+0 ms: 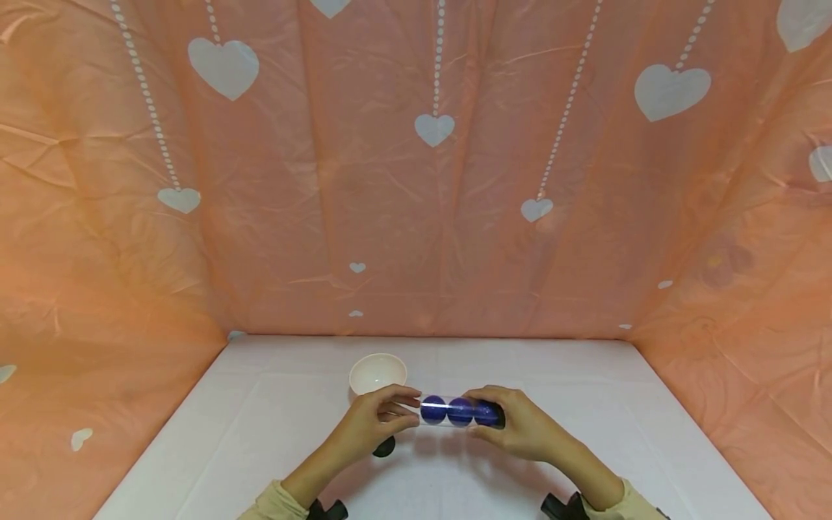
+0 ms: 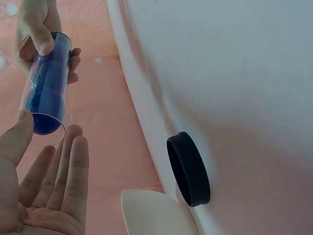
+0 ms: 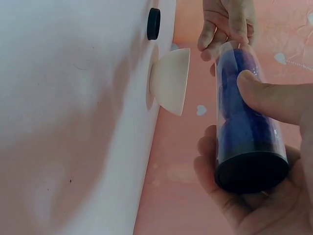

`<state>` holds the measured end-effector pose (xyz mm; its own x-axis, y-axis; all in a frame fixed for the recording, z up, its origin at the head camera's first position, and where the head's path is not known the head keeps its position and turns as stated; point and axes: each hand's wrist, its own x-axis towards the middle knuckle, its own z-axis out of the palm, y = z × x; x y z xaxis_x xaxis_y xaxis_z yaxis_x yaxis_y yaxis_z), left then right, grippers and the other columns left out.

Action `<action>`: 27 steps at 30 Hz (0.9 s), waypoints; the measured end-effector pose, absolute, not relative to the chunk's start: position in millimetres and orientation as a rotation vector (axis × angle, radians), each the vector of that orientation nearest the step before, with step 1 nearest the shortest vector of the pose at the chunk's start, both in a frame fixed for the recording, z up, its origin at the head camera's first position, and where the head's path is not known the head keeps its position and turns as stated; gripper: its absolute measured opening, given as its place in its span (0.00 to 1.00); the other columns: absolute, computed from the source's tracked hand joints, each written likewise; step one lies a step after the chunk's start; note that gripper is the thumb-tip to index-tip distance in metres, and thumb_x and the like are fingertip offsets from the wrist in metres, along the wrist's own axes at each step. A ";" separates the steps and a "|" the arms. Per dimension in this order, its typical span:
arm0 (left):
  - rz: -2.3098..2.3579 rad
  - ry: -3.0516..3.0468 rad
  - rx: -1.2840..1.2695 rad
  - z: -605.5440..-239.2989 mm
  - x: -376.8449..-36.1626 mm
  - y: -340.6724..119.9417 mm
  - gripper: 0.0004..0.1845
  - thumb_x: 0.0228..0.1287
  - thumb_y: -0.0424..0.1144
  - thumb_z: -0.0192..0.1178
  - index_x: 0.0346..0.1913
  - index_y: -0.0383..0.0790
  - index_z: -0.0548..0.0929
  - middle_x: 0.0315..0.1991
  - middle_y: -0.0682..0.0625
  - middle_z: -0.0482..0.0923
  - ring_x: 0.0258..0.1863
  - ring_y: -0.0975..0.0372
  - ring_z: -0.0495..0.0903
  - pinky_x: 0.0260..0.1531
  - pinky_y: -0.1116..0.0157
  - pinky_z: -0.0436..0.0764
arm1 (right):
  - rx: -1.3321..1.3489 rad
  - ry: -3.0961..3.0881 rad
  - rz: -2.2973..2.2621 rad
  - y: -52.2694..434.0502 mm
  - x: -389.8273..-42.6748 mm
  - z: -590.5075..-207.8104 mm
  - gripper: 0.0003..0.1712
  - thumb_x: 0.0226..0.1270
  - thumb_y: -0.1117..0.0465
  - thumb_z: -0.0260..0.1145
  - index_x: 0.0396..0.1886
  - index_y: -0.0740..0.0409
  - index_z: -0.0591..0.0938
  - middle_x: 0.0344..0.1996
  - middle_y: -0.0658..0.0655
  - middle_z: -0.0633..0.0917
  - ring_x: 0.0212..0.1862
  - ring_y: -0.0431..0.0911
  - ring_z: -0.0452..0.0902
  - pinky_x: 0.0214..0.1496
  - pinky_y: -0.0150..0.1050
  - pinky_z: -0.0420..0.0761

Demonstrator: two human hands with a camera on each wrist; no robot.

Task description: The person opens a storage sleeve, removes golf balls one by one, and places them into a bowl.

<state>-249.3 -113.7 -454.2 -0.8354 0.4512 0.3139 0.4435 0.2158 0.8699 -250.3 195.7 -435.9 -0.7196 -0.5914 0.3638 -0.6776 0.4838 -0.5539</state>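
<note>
from the head view: clear tube [image 1: 460,412] held level above the white surface [image 1: 260,433], three blue balls [image 1: 459,411] in a row inside. right hand [image 1: 520,426] wrapped round the tube's right end, fingers curled over the top and thumb below. left hand [image 1: 370,422] at the tube's left end, fingers [image 1: 399,404] stretched toward the opening and touching it at the rim. white bowl [image 1: 378,373] standing on the surface just behind the left hand. black cap [image 1: 384,448] lying on the surface under the left hand, partly hidden by it. peach cloth with white hearts [image 1: 416,180] hung behind and at both sides. from the left wrist view: left hand [image 2: 44,191] open, palm up, fingers [image 2: 73,166] straight and relaxed just below the tube's [image 2: 46,88] open mouth, thumb beside the rim; no grip on it here. blue balls [image 2: 44,98] seen through the wall, the nearest one at the mouth. right hand [image 2: 39,29] pinching the far end. black cap [image 2: 188,169] lying on the surface [image 2: 234,73], bowl [image 2: 151,213] near it, apart. from the right wrist view: right hand [image 3: 259,161] gripping the tube [image 3: 247,117], thumb [image 3: 269,95] pressed on its wall, fingers under it, black closed end [image 3: 250,171] nearest the lens. blue balls [image 3: 242,103] inside. left hand [image 3: 227,24] at the far open end. bowl [image 3: 171,81] and black cap [image 3: 153,23] on the surface [image 3: 73,98], apart from each other.
</note>
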 end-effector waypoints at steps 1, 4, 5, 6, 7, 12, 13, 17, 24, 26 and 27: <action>1.748 2.438 0.896 -454.3 -249.2 -113.4 0.23 0.69 0.36 0.74 0.64 0.33 0.85 0.54 0.44 0.90 0.48 0.58 0.91 0.47 0.69 0.89 | 1.118 -2.600 1.050 195.9 -250.3 -435.4 0.22 0.69 0.56 0.80 0.60 0.52 0.87 0.47 0.47 0.89 0.45 0.36 0.83 0.50 0.37 0.87; 1.753 2.431 0.884 -454.3 -249.0 -112.6 0.22 0.69 0.36 0.74 0.64 0.34 0.85 0.55 0.43 0.89 0.49 0.57 0.91 0.48 0.70 0.89 | 1.117 -2.607 1.052 196.5 -249.7 -433.2 0.23 0.69 0.56 0.80 0.60 0.52 0.87 0.47 0.46 0.89 0.45 0.36 0.82 0.49 0.36 0.87; 1.755 2.429 0.881 -454.4 -248.9 -112.3 0.22 0.69 0.36 0.74 0.64 0.35 0.85 0.55 0.43 0.89 0.49 0.57 0.91 0.48 0.70 0.89 | 1.116 -2.611 1.053 196.5 -249.5 -432.4 0.23 0.69 0.55 0.80 0.60 0.52 0.87 0.47 0.46 0.88 0.45 0.36 0.82 0.49 0.36 0.87; 1.753 2.430 0.879 -454.5 -249.0 -112.2 0.22 0.69 0.36 0.74 0.63 0.36 0.85 0.55 0.43 0.89 0.49 0.57 0.91 0.48 0.70 0.89 | 1.117 -2.614 1.055 196.6 -249.3 -431.4 0.22 0.69 0.55 0.80 0.60 0.52 0.87 0.47 0.47 0.88 0.45 0.36 0.82 0.49 0.36 0.87; 1.751 2.433 0.878 -454.8 -249.1 -112.0 0.22 0.69 0.36 0.74 0.63 0.36 0.85 0.55 0.43 0.89 0.49 0.58 0.91 0.49 0.70 0.89 | 1.117 -2.617 1.055 196.5 -249.1 -430.7 0.22 0.69 0.56 0.80 0.60 0.52 0.87 0.47 0.47 0.89 0.45 0.36 0.82 0.49 0.36 0.87; 1.746 2.432 0.874 -456.3 -249.4 -111.9 0.22 0.70 0.36 0.74 0.63 0.35 0.85 0.54 0.42 0.89 0.50 0.58 0.91 0.49 0.70 0.89 | 1.129 -2.625 1.059 195.3 -249.1 -428.4 0.22 0.69 0.58 0.80 0.60 0.53 0.87 0.47 0.47 0.89 0.45 0.36 0.83 0.49 0.36 0.87; 1.745 2.429 0.874 -456.6 -249.5 -111.8 0.22 0.70 0.36 0.74 0.64 0.34 0.84 0.54 0.42 0.89 0.50 0.57 0.91 0.49 0.70 0.89 | 1.131 -2.628 1.061 195.1 -249.2 -428.3 0.22 0.68 0.58 0.79 0.60 0.53 0.87 0.47 0.47 0.89 0.45 0.36 0.83 0.49 0.36 0.87; 1.743 2.420 0.876 -457.7 -249.7 -111.6 0.23 0.70 0.35 0.73 0.64 0.31 0.83 0.54 0.41 0.89 0.50 0.57 0.91 0.50 0.69 0.89 | 1.140 -2.625 1.047 195.0 -249.2 -427.5 0.22 0.68 0.60 0.79 0.60 0.54 0.86 0.47 0.47 0.89 0.45 0.35 0.83 0.50 0.36 0.87; 1.738 2.409 0.865 -459.0 -250.4 -110.4 0.22 0.71 0.35 0.73 0.64 0.32 0.84 0.54 0.41 0.89 0.51 0.56 0.91 0.50 0.70 0.89 | 1.137 -2.626 1.004 195.7 -248.2 -425.4 0.22 0.67 0.60 0.80 0.59 0.55 0.87 0.47 0.47 0.89 0.46 0.35 0.83 0.50 0.36 0.88; 1.736 2.409 0.860 -458.9 -250.6 -110.0 0.22 0.71 0.35 0.73 0.64 0.33 0.84 0.54 0.41 0.89 0.51 0.56 0.91 0.50 0.70 0.88 | 1.135 -2.631 1.002 196.0 -247.8 -424.5 0.22 0.67 0.60 0.80 0.59 0.55 0.87 0.47 0.47 0.89 0.46 0.35 0.83 0.50 0.36 0.87; 1.736 2.408 0.855 -458.7 -250.6 -109.8 0.22 0.71 0.36 0.73 0.64 0.34 0.84 0.54 0.41 0.89 0.52 0.56 0.91 0.50 0.71 0.88 | 1.131 -2.635 1.000 196.2 -247.6 -424.3 0.22 0.67 0.59 0.80 0.59 0.55 0.87 0.47 0.47 0.89 0.46 0.35 0.83 0.50 0.36 0.87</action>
<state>-250.6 -109.8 -458.7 -0.8455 0.4607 0.2699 0.4017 0.2159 0.8900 -247.6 196.2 -424.3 -0.7176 -0.6103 0.3355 -0.6792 0.5069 -0.5307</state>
